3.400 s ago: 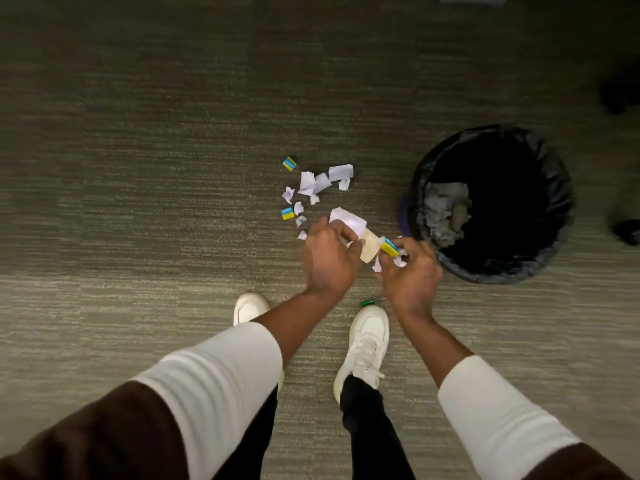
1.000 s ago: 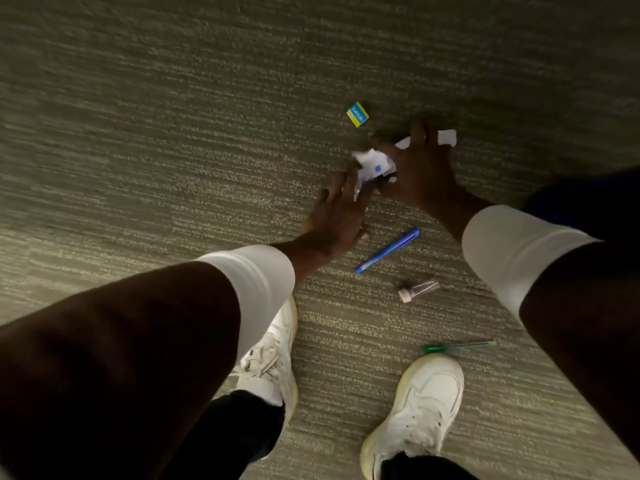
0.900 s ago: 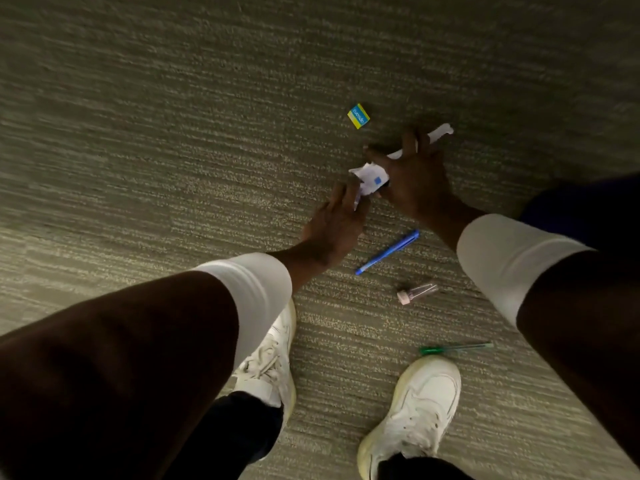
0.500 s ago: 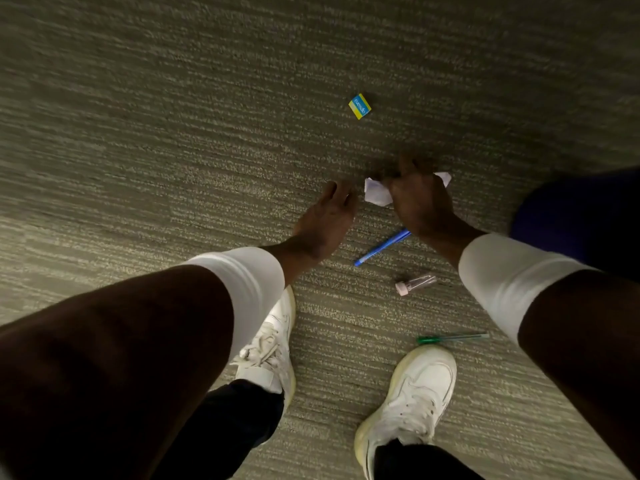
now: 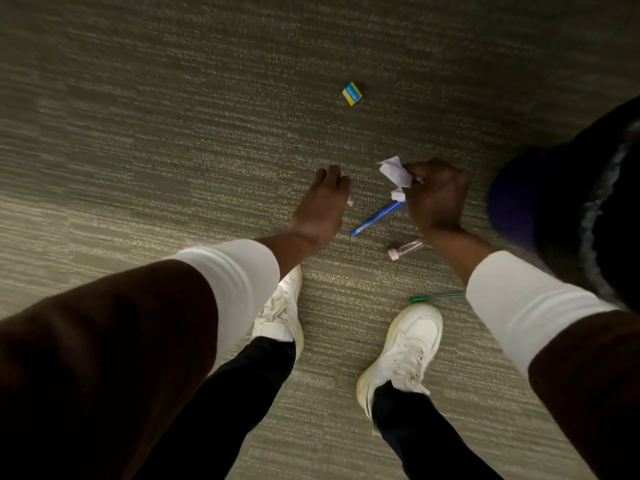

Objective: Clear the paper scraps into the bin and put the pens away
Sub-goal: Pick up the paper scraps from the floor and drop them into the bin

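Head view: my right hand (image 5: pixel 434 199) is clenched around a wad of paper scraps (image 5: pixel 394 173), bundled for one trip to the bin (image 5: pixel 540 202) just beside it; left hand (image 5: pixel 323 206) hovers loosely curled, seemingly empty; blue pen (image 5: pixel 377 218) and green pen (image 5: pixel 436 297) wait on the carpet.

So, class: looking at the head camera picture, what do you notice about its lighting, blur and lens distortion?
Head view: dim, uneven light, with the carpet darker toward the top corners and the bin nearly black. The wide-angle lens swells the near sleeves. The right hand with its paper scraps is slightly soft, and the blue pen and yellow-blue eraser look fairly sharp.
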`<state>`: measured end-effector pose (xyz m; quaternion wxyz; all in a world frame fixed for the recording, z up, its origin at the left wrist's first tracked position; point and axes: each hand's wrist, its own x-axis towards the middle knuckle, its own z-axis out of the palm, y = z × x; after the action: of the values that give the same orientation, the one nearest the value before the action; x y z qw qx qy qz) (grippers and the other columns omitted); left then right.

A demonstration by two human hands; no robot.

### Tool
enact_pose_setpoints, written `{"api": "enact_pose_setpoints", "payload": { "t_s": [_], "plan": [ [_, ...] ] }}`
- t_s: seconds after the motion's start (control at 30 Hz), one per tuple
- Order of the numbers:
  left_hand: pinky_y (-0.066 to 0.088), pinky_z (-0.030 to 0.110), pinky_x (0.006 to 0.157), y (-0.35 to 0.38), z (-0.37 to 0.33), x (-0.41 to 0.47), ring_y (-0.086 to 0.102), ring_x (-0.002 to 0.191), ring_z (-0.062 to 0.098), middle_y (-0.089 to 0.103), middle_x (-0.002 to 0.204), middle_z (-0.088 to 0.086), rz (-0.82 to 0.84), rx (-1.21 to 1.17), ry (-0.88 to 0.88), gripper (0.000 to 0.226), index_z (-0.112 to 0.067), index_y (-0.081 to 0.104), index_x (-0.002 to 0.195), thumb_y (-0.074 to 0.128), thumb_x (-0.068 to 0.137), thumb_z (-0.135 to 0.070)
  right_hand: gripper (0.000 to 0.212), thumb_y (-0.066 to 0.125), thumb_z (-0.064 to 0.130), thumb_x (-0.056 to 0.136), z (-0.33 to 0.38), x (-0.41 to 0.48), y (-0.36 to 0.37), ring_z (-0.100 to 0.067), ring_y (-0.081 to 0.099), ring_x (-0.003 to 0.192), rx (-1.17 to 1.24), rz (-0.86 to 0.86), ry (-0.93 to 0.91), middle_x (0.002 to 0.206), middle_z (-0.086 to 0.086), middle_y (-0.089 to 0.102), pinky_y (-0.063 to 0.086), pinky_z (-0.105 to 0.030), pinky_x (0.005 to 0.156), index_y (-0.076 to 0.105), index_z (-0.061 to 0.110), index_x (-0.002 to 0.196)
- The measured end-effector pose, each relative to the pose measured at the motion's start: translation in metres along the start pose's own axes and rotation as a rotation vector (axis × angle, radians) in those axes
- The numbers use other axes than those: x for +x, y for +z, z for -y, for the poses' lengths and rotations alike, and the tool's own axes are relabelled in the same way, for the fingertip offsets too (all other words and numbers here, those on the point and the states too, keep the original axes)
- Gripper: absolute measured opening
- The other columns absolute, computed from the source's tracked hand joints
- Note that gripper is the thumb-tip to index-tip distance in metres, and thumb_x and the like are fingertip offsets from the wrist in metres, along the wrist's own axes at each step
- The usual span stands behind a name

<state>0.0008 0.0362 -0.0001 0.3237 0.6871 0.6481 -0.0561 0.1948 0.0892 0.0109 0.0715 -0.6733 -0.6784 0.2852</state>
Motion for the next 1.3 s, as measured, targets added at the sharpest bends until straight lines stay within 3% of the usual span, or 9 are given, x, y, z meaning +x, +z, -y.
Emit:
{"api": "enact_pose_setpoints", "payload": {
  "t_s": [0.07, 0.33, 0.43, 0.6, 0.73, 0.97, 1.1, 1.2, 1.3],
  "plan": [
    [0.049, 0.044, 0.102, -0.018, -0.018, -0.016, 0.049, 0.127, 0.036, 0.050, 0.141, 0.020, -0.045, -0.070, -0.030, 0.038, 0.000, 0.061, 0.124, 0.058, 0.088, 0.013, 0.018, 0.071, 0.019, 0.091, 0.010, -0.014, -0.024, -0.029, 0.073, 0.086, 0.098, -0.071, 0.161, 0.095, -0.014, 0.081, 0.042, -0.031, 0.068, 0.085, 0.014, 0.102],
    [0.054, 0.041, 0.095, -0.091, -0.148, -0.056, 0.066, 0.107, 0.033, 0.063, 0.122, 0.017, -0.247, -0.407, -0.145, 0.027, -0.005, 0.073, 0.112, 0.065, 0.088, 0.004, 0.016, 0.082, 0.020, 0.081, 0.013, -0.086, -0.132, -0.012, 0.059, 0.067, 0.359, -0.241, 0.431, 0.074, 0.006, 0.069, 0.052, -0.036, 0.066, 0.083, 0.010, 0.093],
    [0.051, 0.038, 0.095, -0.102, -0.208, -0.063, 0.067, 0.102, 0.034, 0.067, 0.113, 0.018, -0.305, -0.594, -0.150, 0.017, -0.004, 0.075, 0.106, 0.072, 0.089, -0.002, 0.022, 0.081, 0.026, 0.083, -0.005, -0.107, -0.170, -0.014, 0.069, 0.071, 0.414, -0.325, 0.533, 0.081, -0.002, 0.079, 0.058, -0.036, 0.069, 0.084, 0.013, 0.100],
    [0.048, 0.033, 0.091, -0.095, -0.288, -0.054, 0.069, 0.104, 0.032, 0.074, 0.111, 0.018, -0.247, -0.760, -0.196, 0.015, -0.006, 0.076, 0.104, 0.077, 0.090, -0.011, 0.027, 0.073, 0.039, 0.081, -0.047, -0.118, -0.219, 0.009, 0.053, 0.048, 0.393, -0.459, 0.556, 0.059, 0.006, 0.063, 0.049, -0.031, 0.057, 0.079, 0.013, 0.085],
    [0.059, 0.038, 0.083, -0.084, -0.328, -0.039, 0.073, 0.100, 0.038, 0.079, 0.103, 0.020, -0.142, -0.826, -0.232, 0.014, -0.002, 0.079, 0.100, 0.079, 0.090, -0.012, 0.024, 0.074, 0.028, 0.083, -0.086, -0.111, -0.234, -0.011, 0.056, 0.067, 0.352, -0.445, 0.593, 0.075, -0.016, 0.073, 0.055, -0.046, 0.063, 0.075, 0.005, 0.086],
    [0.059, 0.037, 0.097, -0.075, -0.361, -0.015, 0.071, 0.116, 0.033, 0.077, 0.121, 0.014, 0.030, -0.773, -0.193, 0.027, -0.008, 0.076, 0.118, 0.076, 0.092, -0.015, 0.026, 0.068, 0.031, 0.088, -0.122, -0.092, -0.239, -0.038, 0.072, 0.093, 0.207, -0.393, 0.652, 0.097, -0.020, 0.077, 0.050, -0.038, 0.075, 0.075, 0.008, 0.098],
    [0.057, 0.035, 0.101, -0.078, -0.364, -0.017, 0.068, 0.124, 0.032, 0.076, 0.125, 0.013, 0.078, -0.690, -0.094, 0.033, -0.008, 0.073, 0.126, 0.071, 0.093, -0.013, 0.036, 0.066, 0.025, 0.086, -0.124, -0.094, -0.242, -0.041, 0.070, 0.112, 0.164, -0.393, 0.718, 0.113, -0.018, 0.077, 0.055, -0.045, 0.095, 0.072, 0.015, 0.120],
    [0.055, 0.039, 0.105, -0.079, -0.360, -0.033, 0.060, 0.131, 0.036, 0.065, 0.137, 0.016, 0.011, -0.638, -0.011, 0.040, -0.010, 0.070, 0.131, 0.072, 0.091, -0.011, 0.033, 0.062, 0.022, 0.088, -0.120, -0.104, -0.237, -0.038, 0.071, 0.109, 0.162, -0.398, 0.670, 0.111, -0.016, 0.079, 0.055, -0.039, 0.090, 0.073, 0.014, 0.119],
    [0.060, 0.043, 0.089, -0.075, -0.346, -0.054, 0.068, 0.112, 0.039, 0.067, 0.125, 0.016, -0.015, -0.582, -0.022, 0.026, -0.013, 0.073, 0.117, 0.069, 0.091, -0.014, 0.024, 0.062, 0.021, 0.087, -0.107, -0.117, -0.226, -0.020, 0.076, 0.089, 0.263, -0.447, 0.577, 0.095, -0.005, 0.080, 0.052, -0.022, 0.077, 0.075, 0.015, 0.106]
  ]
}}
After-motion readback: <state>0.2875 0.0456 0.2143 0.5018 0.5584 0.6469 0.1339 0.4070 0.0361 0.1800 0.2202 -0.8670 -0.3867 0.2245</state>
